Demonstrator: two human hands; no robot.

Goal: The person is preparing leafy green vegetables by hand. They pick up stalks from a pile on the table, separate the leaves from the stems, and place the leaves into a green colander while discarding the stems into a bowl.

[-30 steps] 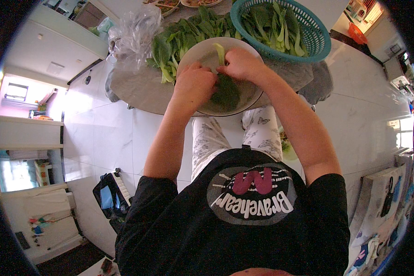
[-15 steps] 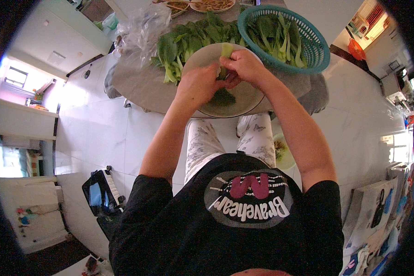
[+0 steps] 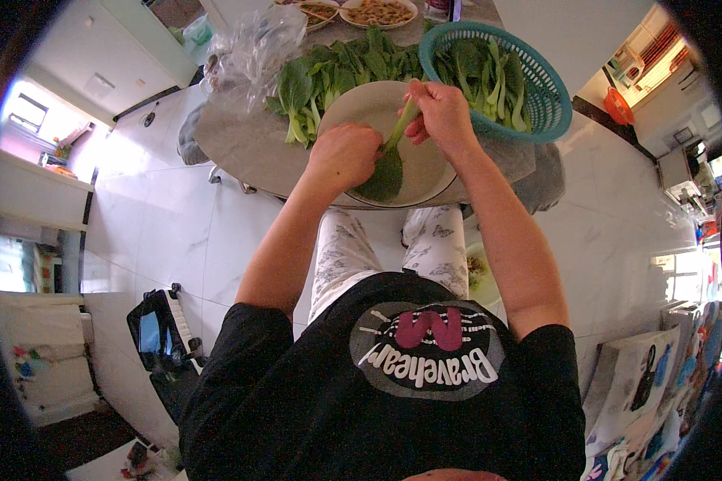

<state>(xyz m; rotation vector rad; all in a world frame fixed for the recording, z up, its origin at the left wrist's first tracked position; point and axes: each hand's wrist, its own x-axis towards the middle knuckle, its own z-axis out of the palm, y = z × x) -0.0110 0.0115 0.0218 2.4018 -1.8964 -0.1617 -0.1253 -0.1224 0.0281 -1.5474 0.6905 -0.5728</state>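
Over a wide beige bowl (image 3: 353,100) at the table's near edge, a green bok choy leaf (image 3: 386,172) hangs tilted, stalk up and blade down. My right hand (image 3: 441,116) is closed round its pale stalk near the bowl's far right rim. Curled fingers of my left hand (image 3: 343,156) meet the leaf where stalk and blade join; their tips are partly hidden. Behind the bowl lies a row of bok choy (image 3: 329,80), leaves up and stalks toward me. More bok choy leaves (image 3: 493,80) fill a teal plastic basket (image 3: 549,92) on the right.
A crumpled clear plastic bag (image 3: 253,56) lies at the table's left. Two plates of food (image 3: 381,11) stand at the back, one with chopsticks across it. On the floor by my right leg sits a pale green basin (image 3: 483,280) with scraps. The grey table (image 3: 241,152) has a rounded edge.
My hands have drawn apart. The right one moved up and to the right with the stalk, so the leaf now shows stretched out between them. The left stays over the bowl's left side.
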